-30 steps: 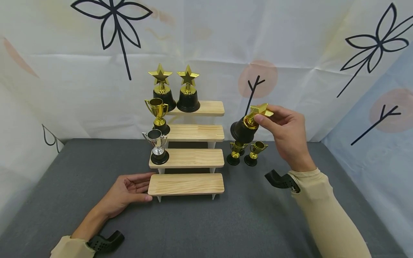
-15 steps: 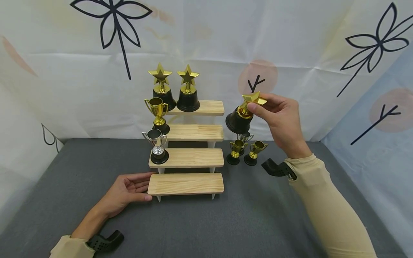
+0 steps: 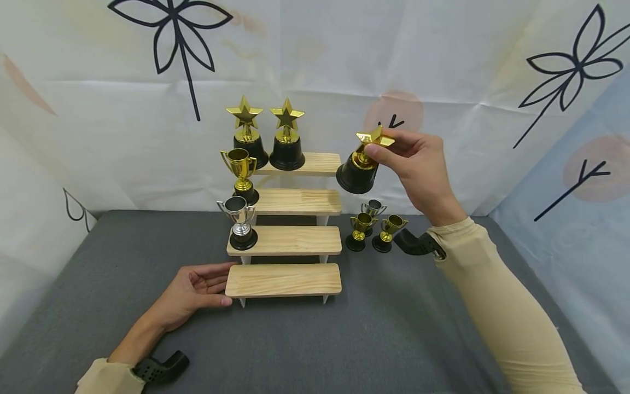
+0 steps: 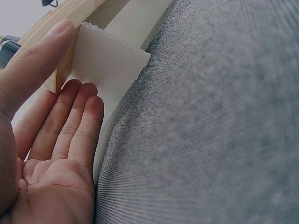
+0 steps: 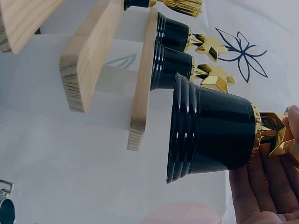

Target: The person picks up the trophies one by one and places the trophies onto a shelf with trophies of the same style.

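Note:
My right hand (image 3: 418, 169) pinches a star trophy (image 3: 358, 172) by its gold star, its black base tilted and held in the air right of the top shelf. In the right wrist view the black base of this trophy (image 5: 215, 130) fills the middle. My left hand (image 3: 184, 298) lies at the left end of the lowest step of a wooden tiered stand (image 3: 285, 280), fingers nearly straight and fingertips at the step's end. The left wrist view shows those fingers (image 4: 63, 126) beside the white support (image 4: 110, 60) under the wood. Two star trophies (image 3: 287, 142) stand on the top step.
A gold cup trophy (image 3: 241, 172) stands on the second step, a silver cup trophy (image 3: 241, 224) on the third, both at the left. Right of the stand, two gold cups (image 3: 386, 234) and a silver cup (image 3: 374, 207) stand on the grey table (image 3: 394, 328). A printed cloth (image 3: 325, 65) hangs behind.
My right hand has lifted the star trophy up and to the left, toward the top step, uncovering the silver cup behind the gold ones. The left hand has stayed in place.

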The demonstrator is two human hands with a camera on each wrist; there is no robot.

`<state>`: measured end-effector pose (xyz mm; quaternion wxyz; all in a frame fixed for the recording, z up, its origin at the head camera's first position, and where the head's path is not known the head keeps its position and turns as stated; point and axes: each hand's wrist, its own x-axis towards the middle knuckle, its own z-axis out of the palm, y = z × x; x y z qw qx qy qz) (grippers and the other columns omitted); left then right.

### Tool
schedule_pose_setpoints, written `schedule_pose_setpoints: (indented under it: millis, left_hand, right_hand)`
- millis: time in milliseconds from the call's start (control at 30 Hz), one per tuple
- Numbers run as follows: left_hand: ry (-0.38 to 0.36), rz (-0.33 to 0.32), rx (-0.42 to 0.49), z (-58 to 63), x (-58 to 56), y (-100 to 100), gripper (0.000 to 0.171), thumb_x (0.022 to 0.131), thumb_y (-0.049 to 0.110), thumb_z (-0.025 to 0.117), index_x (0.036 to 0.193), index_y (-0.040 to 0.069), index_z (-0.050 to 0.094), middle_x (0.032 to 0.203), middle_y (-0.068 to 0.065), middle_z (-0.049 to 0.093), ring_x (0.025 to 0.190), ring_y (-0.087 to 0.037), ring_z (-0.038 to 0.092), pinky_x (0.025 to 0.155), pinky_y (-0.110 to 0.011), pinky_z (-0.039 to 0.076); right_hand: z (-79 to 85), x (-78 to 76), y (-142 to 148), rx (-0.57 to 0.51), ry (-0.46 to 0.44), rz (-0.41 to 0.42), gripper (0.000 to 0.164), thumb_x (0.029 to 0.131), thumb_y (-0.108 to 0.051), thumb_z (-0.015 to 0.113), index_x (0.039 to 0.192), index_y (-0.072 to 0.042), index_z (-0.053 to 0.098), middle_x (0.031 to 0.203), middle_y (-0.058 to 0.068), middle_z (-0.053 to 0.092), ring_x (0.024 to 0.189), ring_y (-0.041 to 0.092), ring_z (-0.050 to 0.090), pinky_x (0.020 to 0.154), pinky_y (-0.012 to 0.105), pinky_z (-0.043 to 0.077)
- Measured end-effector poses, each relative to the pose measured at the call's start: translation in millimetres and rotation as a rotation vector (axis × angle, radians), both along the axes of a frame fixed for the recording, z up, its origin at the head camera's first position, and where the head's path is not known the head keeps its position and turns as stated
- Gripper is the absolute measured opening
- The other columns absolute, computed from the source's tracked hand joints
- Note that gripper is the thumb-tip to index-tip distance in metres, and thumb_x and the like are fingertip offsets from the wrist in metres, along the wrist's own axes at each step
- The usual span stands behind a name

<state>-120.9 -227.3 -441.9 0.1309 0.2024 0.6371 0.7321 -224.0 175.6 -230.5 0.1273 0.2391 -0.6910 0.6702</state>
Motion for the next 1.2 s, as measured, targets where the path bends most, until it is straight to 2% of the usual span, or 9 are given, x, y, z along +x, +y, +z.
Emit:
schedule_pose_setpoints:
  millis: [300, 567, 833, 1000, 1200]
  left_hand:
    - [0.001, 0.009, -0.024, 0.7, 0.1, 0, 0.073, 0.081, -0.016, 0.075, 0.141, -0.027, 0.034, 0.141, -0.024, 0.055, 0.123, -0.016, 0.061, 0.101, -0.033, 0.053]
    - [0.006, 0.009, -0.028, 0.3, -0.1, -1, 0.073, 0.081, -0.016, 0.075, 0.141, -0.027, 0.034, 0.14, -0.021, 0.057, 0.122, -0.016, 0.062, 0.101, -0.033, 0.054]
    - [0.004, 0.015, -0.04, -1.3, -0.8, -1, 0.073, 0.081, -0.016, 0.075, 0.141, -0.026, 0.034, 0.142, -0.034, 0.049, 0.123, -0.016, 0.062, 0.101, -0.034, 0.053]
    - [0.002, 0.013, -0.033, -1.7, -0.8, -1, 0.073, 0.081, -0.016, 0.075, 0.141, -0.027, 0.034, 0.142, -0.03, 0.051, 0.123, -0.016, 0.062, 0.101, -0.034, 0.054]
    - [0.001, 0.004, -0.017, -2.2, -1.1, -1, 0.074, 0.081, -0.017, 0.075, 0.141, -0.027, 0.033, 0.142, -0.026, 0.053, 0.123, -0.017, 0.061, 0.101, -0.035, 0.053]
  right_hand:
    - [7.9, -9.7, -12, 0.015, 0.001, 0.007, 0.024, 0.086, 0.003, 0.078, 0.11, 0.002, 0.077, 0.1, 0.01, 0.074, 0.093, 0.021, 0.07, 0.089, 0.028, 0.06]
    - [10.6, -17.3, -21, 0.061, 0.008, 0.017, 0.029, 0.088, 0.005, 0.075, 0.117, 0.011, 0.071, 0.101, 0.007, 0.073, 0.095, 0.021, 0.069, 0.092, 0.031, 0.06]
    - [12.0, -24.6, -26, 0.061, -0.037, 0.039, 0.032, 0.089, 0.004, 0.075, 0.118, 0.014, 0.068, 0.099, 0.008, 0.073, 0.094, 0.021, 0.069, 0.096, 0.032, 0.058]
    - [12.1, -29.6, -29, 0.037, -0.064, 0.044, 0.03, 0.087, 0.005, 0.076, 0.116, 0.009, 0.072, 0.099, 0.009, 0.074, 0.094, 0.021, 0.069, 0.096, 0.033, 0.058]
    - [10.3, -36.4, -33, 0.038, -0.078, 0.04, 0.03, 0.087, 0.005, 0.076, 0.117, 0.009, 0.071, 0.1, 0.01, 0.074, 0.093, 0.019, 0.07, 0.095, 0.031, 0.058]
